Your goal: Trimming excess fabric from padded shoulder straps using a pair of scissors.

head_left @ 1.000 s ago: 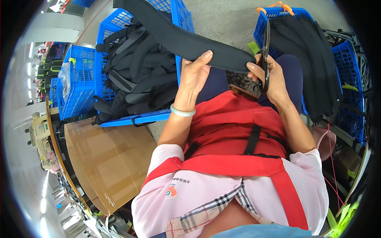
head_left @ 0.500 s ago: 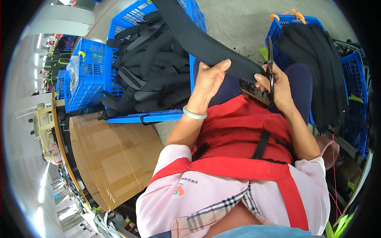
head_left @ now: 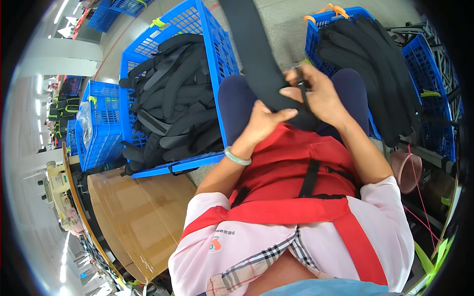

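A long, wide black padded fabric strip (head_left: pixel 249 47) runs from the top of the view down to my lap. My left hand (head_left: pixel 264 121) pinches its lower part, thumb on top and fingers hidden underneath. Close by on the right, my right hand (head_left: pixel 318 96) is closed around dark scissors (head_left: pixel 302 89), its fingertips at the strip's right edge. Motion blurs the strip's lower end and the scissors, so I cannot tell whether the blades touch the fabric.
At left, a blue basket (head_left: pixel 215 54) holds many black and grey strips. Another blue basket (head_left: pixel 312 42), at right, carries stacked black strips. A cardboard box (head_left: pixel 143 217) stands at lower left, a pink mesh basket (head_left: pixel 407 172) at right. Beyond the box is a sewing machine (head_left: pixel 58 190).
Both hands have come closer to my body, and the strip now hangs more steeply. My right hand has moved left with the scissors, which are turned. The whole view has shifted slightly.
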A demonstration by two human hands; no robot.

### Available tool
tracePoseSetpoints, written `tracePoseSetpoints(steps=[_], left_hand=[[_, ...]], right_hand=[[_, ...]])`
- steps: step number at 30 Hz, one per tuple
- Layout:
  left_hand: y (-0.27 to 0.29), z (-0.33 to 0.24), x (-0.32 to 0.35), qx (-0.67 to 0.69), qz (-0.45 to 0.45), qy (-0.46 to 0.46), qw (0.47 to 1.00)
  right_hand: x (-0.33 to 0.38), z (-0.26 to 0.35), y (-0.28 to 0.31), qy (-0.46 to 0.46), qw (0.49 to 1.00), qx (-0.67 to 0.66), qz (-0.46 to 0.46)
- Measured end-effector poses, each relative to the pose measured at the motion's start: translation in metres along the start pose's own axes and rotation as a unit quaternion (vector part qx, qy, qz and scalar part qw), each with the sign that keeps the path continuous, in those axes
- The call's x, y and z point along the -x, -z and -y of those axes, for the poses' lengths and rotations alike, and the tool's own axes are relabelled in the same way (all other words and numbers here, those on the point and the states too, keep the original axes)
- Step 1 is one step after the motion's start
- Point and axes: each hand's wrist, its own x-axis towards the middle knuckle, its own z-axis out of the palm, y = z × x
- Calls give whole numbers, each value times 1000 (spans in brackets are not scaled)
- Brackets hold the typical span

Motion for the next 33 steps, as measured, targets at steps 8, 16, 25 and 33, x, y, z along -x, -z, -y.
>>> tracePoseSetpoints(steps=[8,16,25,33], left_hand=[[41,-56,-9,111,-112,-85,984],[69,-31,10,246,-50,19,968],[73,-22,10,287,-17,-33,957],[60,-28,12,217,-35,-48,974]], right_hand=[[2,21,10,17,970,182,161],[0,20,19,-111,982,31,146],[40,-9,1,-44,980,91,170],[31,2,-1,-50,943,268,189]])
